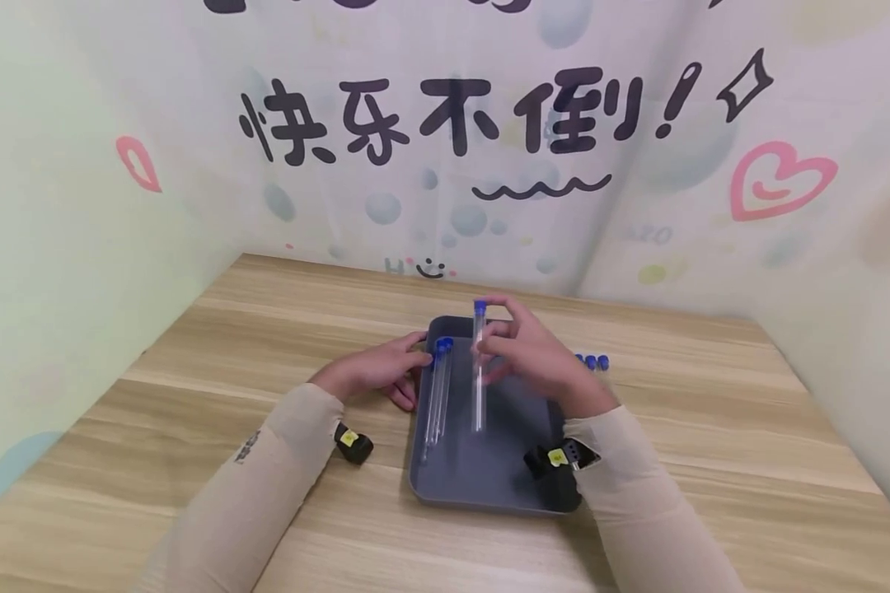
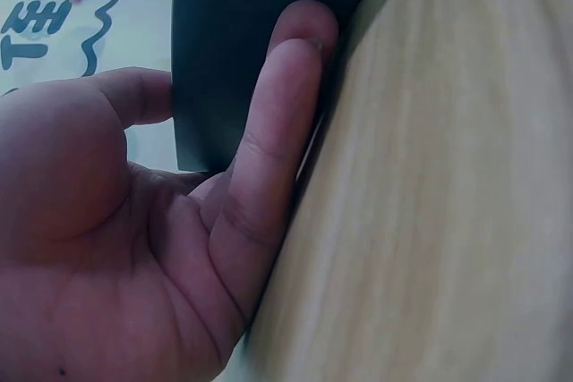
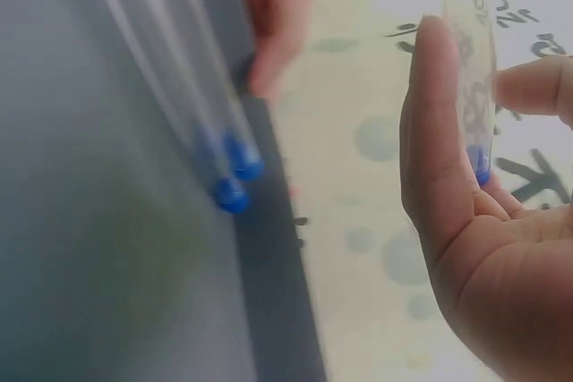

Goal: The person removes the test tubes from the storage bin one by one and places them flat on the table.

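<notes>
A clear test tube with a blue cap (image 1: 479, 395) is held roughly upright above the grey tray (image 1: 489, 473) by my right hand (image 1: 537, 354). Thumb and fingers pinch its sides, as the right wrist view also shows. Along the tray's left wall lie capped test tubes (image 1: 436, 395), their blue caps toward the far end. My left hand (image 1: 378, 366) grips that same wall, the thumb over the rim and the other fingers against the outer side (image 2: 269, 140). The tray's right wall is partly hidden behind my right hand and wrist.
More blue caps (image 1: 592, 362) show on the wooden table (image 1: 326, 519) to the right of the tray, partly covered by my right forearm. A printed cloth (image 1: 445, 214) hangs behind the table. Black straps with cameras (image 1: 354, 445) sit on both wrists.
</notes>
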Motion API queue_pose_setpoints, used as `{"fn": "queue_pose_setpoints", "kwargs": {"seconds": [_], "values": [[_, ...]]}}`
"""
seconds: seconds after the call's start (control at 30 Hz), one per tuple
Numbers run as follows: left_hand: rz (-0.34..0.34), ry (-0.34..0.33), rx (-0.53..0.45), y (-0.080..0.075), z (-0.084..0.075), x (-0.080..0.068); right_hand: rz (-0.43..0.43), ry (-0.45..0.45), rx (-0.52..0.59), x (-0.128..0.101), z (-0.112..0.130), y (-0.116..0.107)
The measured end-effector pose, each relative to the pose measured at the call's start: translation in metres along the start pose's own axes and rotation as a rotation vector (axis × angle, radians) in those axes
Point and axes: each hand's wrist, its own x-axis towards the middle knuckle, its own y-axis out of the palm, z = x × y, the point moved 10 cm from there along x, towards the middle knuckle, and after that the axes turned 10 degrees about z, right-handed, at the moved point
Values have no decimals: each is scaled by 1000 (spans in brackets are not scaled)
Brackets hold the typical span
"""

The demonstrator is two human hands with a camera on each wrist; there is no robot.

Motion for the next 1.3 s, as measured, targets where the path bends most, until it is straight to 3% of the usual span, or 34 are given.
{"fn": "queue_pose_setpoints", "kwargs": {"seconds": [0.47,0.9,1.3], "values": [[-11,-11,23,-2,0,1,-40,-31,-33,-36,19,-26],[-12,-28,11,-2,3,0,-84,5,-97,-69,1,-66],[-12,-35,6,-4,3,4,-131,54,-132,-93,-29,-109]]}}
